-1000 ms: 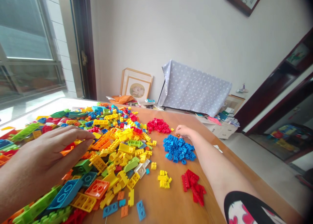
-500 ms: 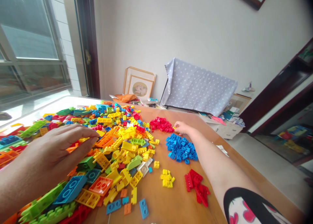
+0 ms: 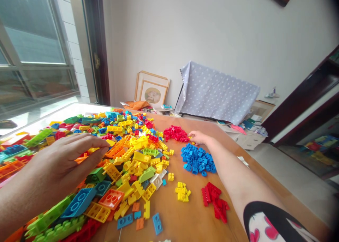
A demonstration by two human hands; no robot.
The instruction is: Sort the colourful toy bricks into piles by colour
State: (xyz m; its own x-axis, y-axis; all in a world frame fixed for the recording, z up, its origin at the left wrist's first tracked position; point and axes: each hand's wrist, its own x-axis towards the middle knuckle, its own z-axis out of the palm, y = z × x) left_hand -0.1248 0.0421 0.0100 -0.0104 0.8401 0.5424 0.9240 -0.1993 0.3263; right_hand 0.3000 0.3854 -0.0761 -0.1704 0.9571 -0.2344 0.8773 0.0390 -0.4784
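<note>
My left hand hovers over the near left part of a big mixed heap of toy building bricks. Its thumb and forefinger come together at the tips; whatever they may hold is hidden. Farther off, my right hand reaches past a pile of small blue bricks. Its fingers are pinched at a small yellow brick, low over the table, right of a pile of small red bricks. Closer to me lie a small group of yellow bricks and a cluster of larger red bricks.
A few loose blue and orange bricks lie at the near edge of the wooden table. Behind the table stand framed pictures and something draped with a dotted grey cloth. A window is on the left.
The view has shifted slightly. Small yellow pieces show more clearly by my right fingertips. My left hand keeps its place over the heap, and the piles look the same.
</note>
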